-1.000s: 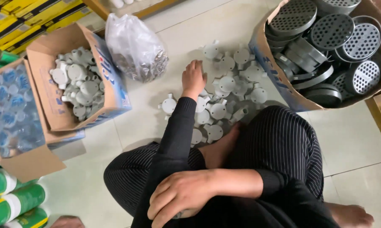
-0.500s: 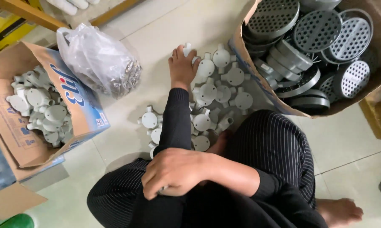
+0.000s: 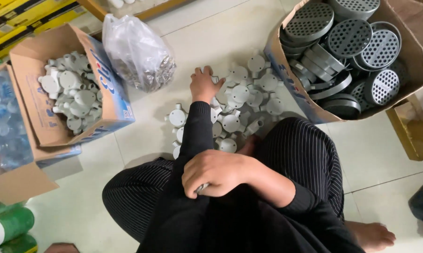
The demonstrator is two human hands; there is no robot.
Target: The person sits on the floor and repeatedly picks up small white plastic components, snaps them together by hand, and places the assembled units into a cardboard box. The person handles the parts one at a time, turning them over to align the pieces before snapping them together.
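My left hand (image 3: pixel 203 84) is stretched out ahead of me on a black sleeve, fingers curled down onto one of the grey round junction boxes (image 3: pixel 242 93) heaped on the tiled floor (image 3: pixel 375 154). From here I cannot tell whether the fingers have truly closed on a piece or only rest on the heap. My right hand (image 3: pixel 216 173) lies across my lap, folded narrow around a small pale object (image 3: pixel 202 188) that peeks out beneath the knuckles; too little of it shows to name it.

The heap sits just in front of my crossed legs, in black pinstriped trousers (image 3: pixel 305 159), and a few loose boxes lie to its left, near my left forearm. A bare foot (image 3: pixel 370 234) shows at the lower right.

Just left of the outstretched hand stands a knotted clear plastic bag (image 3: pixel 136 51) full of small metallic bits. Beyond it, an open cardboard box (image 3: pixel 43 117) with a blue side holds more of the same grey fittings. Further left, another carton (image 3: pixel 3 122) carries bluish plastic-wrapped items, and green cylinders (image 3: pixel 7 225) lie at the lower left corner.

To the right of the heap, a large cardboard carton (image 3: pixel 408 56) is crammed with grey round perforated discs (image 3: pixel 352 37), stacked and leaning on one another. Yellow packages (image 3: pixel 24 18) sit at the top left.
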